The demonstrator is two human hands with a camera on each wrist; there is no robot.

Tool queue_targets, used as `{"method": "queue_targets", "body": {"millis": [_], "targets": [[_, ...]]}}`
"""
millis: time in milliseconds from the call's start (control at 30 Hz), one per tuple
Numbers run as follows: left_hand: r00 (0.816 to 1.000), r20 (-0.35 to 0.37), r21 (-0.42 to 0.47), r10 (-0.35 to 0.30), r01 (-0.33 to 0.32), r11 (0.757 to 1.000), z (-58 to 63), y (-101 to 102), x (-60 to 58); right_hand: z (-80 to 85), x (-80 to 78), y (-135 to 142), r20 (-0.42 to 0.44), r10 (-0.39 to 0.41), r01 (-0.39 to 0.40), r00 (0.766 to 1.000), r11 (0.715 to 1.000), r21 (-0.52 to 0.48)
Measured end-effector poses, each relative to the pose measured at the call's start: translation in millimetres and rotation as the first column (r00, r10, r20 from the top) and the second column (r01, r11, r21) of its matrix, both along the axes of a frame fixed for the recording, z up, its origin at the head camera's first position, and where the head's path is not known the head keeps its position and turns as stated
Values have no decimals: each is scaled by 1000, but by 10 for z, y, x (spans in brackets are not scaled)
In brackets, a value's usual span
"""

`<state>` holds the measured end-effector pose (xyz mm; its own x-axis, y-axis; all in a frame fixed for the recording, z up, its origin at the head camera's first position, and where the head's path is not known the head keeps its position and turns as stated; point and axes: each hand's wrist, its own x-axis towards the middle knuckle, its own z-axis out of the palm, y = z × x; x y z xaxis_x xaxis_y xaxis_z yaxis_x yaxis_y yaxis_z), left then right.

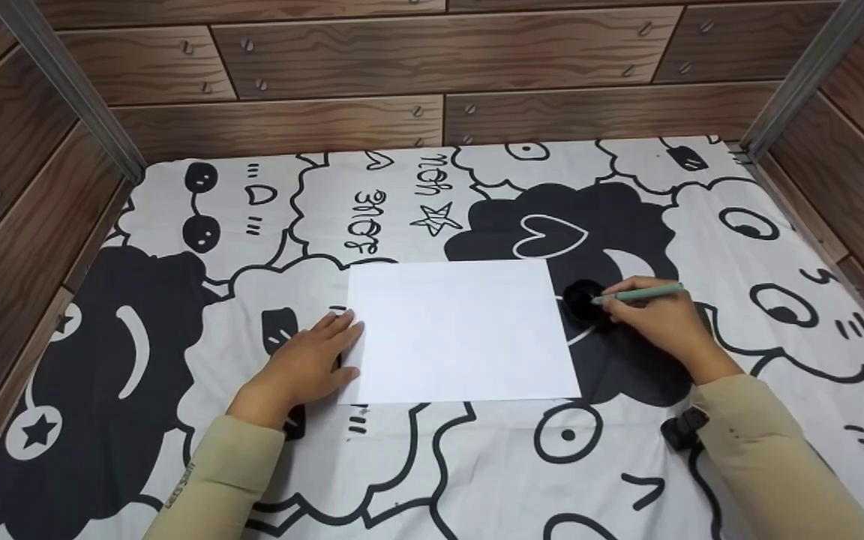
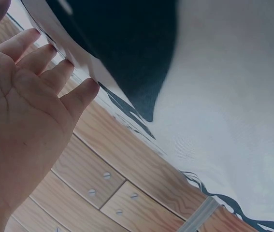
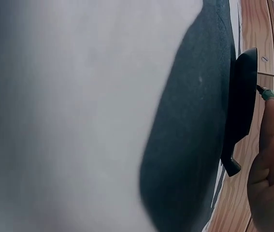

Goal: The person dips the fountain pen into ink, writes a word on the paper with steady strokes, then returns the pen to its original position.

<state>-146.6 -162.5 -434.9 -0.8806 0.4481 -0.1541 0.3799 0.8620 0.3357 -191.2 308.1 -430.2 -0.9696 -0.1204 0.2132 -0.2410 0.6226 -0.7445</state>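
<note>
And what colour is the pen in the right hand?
The pen is pale green, seen best in the head view.

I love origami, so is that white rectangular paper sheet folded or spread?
Spread. The white rectangular paper sheet lies flat, with straight edges and no visible fold.

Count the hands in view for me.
2. The left hand rests at the white paper's left edge; the right hand holds a green pen, its tip at the black dish.
</note>
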Motion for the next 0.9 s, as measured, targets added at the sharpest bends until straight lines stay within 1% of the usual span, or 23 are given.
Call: {"method": "queue_targets", "body": {"millis": [133, 300, 433, 600, 900], "targets": [[1000, -4, 1, 4, -4, 1000, -5, 5, -1, -3, -5, -10, -12, 4, -4, 1000, 999, 37], [1000, -4, -5, 7, -7, 1000, -10, 5, -6, 3, -6, -20, -8, 5, -5, 1000, 997, 75], [1000, -2, -7, 4, -4, 1000, -9, 2, -7, 8, -8, -31, -6, 15, -15, 1000, 996, 84], [1000, 0, -4, 5, -5, 1000, -4, 4, -3, 13, -5, -46, -24, 24, -21, 999, 995, 101], [1000, -4, 9, 17, -16, 1000, 2, 7, 13, 22, 11, -62, -13, 35, -34, 999, 998, 53]]}}
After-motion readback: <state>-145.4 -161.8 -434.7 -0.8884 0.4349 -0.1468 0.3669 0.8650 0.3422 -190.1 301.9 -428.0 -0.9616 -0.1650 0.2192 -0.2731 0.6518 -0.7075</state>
